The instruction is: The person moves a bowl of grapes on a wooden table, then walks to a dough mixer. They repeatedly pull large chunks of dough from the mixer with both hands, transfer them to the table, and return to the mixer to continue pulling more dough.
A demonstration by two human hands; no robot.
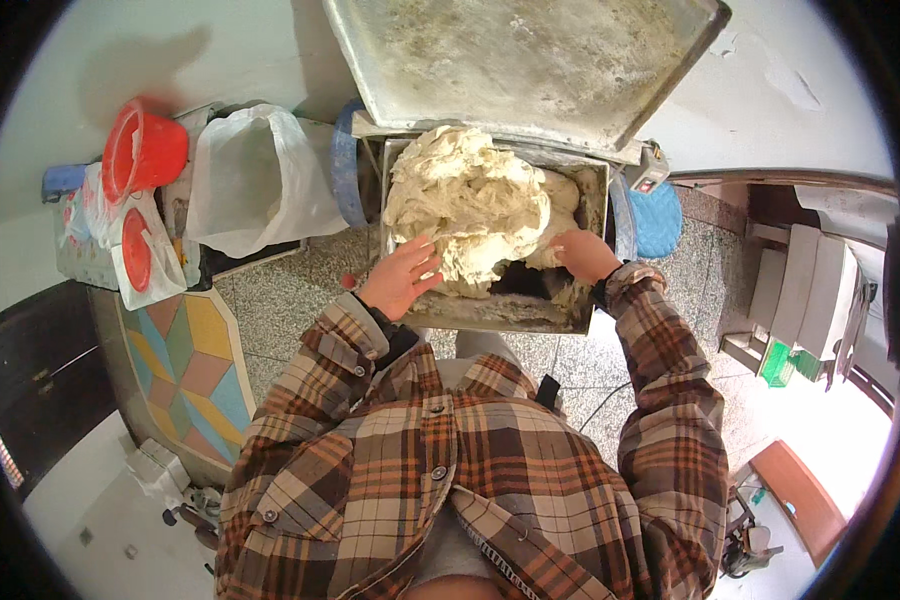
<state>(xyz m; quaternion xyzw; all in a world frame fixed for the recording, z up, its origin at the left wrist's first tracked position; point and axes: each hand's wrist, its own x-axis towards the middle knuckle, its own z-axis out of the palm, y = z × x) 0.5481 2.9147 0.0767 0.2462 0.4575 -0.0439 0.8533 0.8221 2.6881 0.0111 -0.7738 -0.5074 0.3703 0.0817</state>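
Observation:
A large, lumpy mass of pale dough (469, 202) fills much of a rectangular metal trough (495, 319), piled higher on the left. Its surface is torn and stringy, and a dark gap shows at the front right. My left hand (401, 277) is at the trough's front left, fingers spread, beside the dough's lower edge; whether the fingertips touch it is unclear. My right hand (586, 256) reaches over the right wall to the dough's right side. Its fingers are partly hidden, so I cannot tell whether they grip any dough.
Behind the trough stands a raised, stained metal lid (525, 60). To the left are an open white plastic sack (232, 184), a red bucket (146, 150) and a red lid (136, 251). A blue round cover (654, 221) lies at right. Speckled tiles (277, 300) form the floor.

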